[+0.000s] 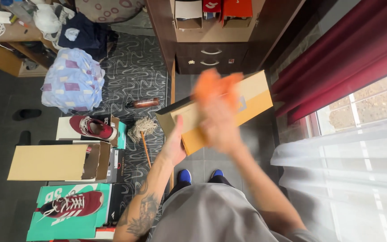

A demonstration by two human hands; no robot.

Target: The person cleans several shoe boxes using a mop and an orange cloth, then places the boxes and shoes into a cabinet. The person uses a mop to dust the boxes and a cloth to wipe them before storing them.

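While left hand grips tan shoebox at frame centre, right hand clutches orange cloth on box top, blurred; wiping looks underway; other boxes lower left untouched

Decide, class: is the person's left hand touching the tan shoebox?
Touching. The head view shows the left hand gripping the near end of the tan shoebox, thumb lying against its side with no gap.

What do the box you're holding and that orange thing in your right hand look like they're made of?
Box: looks like cardboard, matte tan, with flat panels and crisp folded edges. Orange thing: probably soft cloth, since it bunches loosely above the right hand, but motion blur leaves it uncertain. The left hand grips the box's edge.
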